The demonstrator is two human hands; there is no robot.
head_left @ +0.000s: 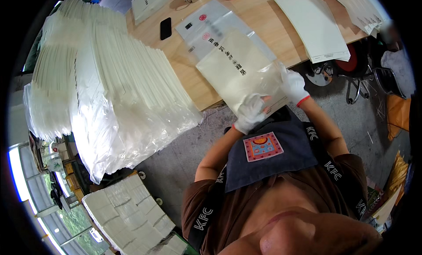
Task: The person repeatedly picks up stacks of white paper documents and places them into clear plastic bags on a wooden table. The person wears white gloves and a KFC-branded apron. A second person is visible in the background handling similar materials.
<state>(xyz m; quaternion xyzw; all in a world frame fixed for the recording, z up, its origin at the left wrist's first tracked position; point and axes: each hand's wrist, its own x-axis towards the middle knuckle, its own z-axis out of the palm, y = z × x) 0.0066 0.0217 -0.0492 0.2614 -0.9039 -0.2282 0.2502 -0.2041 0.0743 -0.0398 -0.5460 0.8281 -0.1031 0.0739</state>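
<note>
A clear plastic bag (228, 57) with cream sheets of paper in it lies slanted over the table's near edge, its near end close to my apron. Black characters and a red round mark show on it. More flat clear bags (215, 13) lie beneath its far end. My left hand (251, 113), in a white glove with bare fingertips showing, grips the near left corner. My right hand (293, 84), also gloved in white, closes on the loose plastic at the near right side. The right fingertips are partly hidden by the shiny film.
A tall pile of packed paper bags (127, 88) stands left of the wooden table (184, 75). On the table lie a black phone (165, 28), a white packet (148, 4) and a paper stack (310, 26). A chair (358, 79) stands right; a wrapped pallet stack (127, 211) sits lower left.
</note>
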